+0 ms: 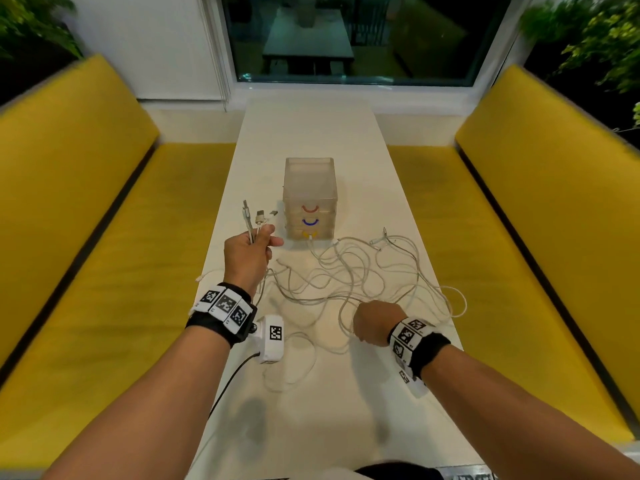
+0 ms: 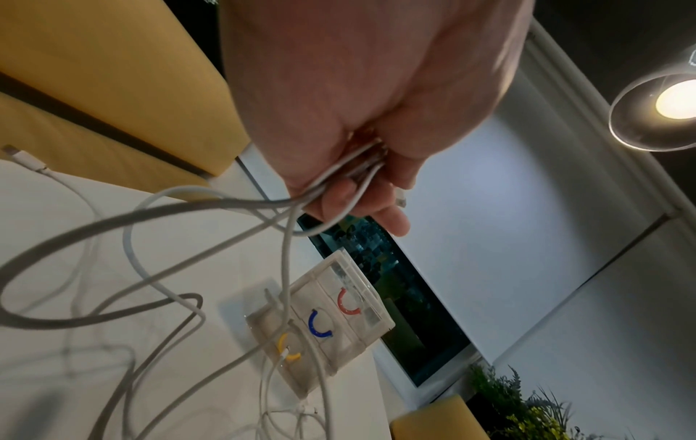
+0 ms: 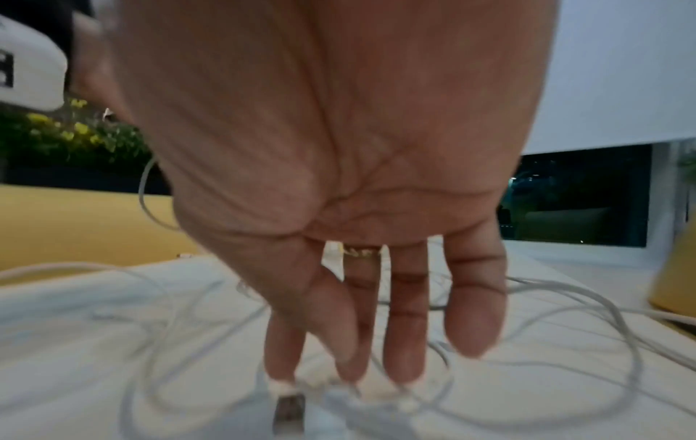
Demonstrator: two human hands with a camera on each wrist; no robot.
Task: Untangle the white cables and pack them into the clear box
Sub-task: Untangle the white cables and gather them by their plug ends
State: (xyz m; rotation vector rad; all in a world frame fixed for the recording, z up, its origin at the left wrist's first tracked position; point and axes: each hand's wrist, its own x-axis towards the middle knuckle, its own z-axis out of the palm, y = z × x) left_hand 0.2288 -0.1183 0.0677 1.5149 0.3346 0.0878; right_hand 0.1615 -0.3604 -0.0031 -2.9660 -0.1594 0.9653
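Observation:
The clear box (image 1: 310, 188), a small drawer tower with red, blue and yellow handles, stands mid-table and also shows in the left wrist view (image 2: 361, 297). My left hand (image 1: 261, 237) is raised left of it and grips several white cable ends (image 1: 250, 216), plugs pointing up; the bunch runs through its fist (image 2: 357, 184). The tangled white cables (image 1: 363, 271) sprawl from the box toward me. One cable end (image 2: 288, 352) lies against the yellow handle. My right hand (image 1: 367, 327) reaches down into the tangle, its straight fingertips (image 3: 403, 366) touching a cable by a metal USB plug (image 3: 290, 410).
The narrow white table (image 1: 311, 133) runs away from me between two yellow benches (image 1: 104, 254) (image 1: 519, 237). A window (image 1: 346, 46) closes the far end. Plants (image 1: 606, 39) sit behind the benches. One loose plug (image 2: 22, 154) lies near the table's left edge.

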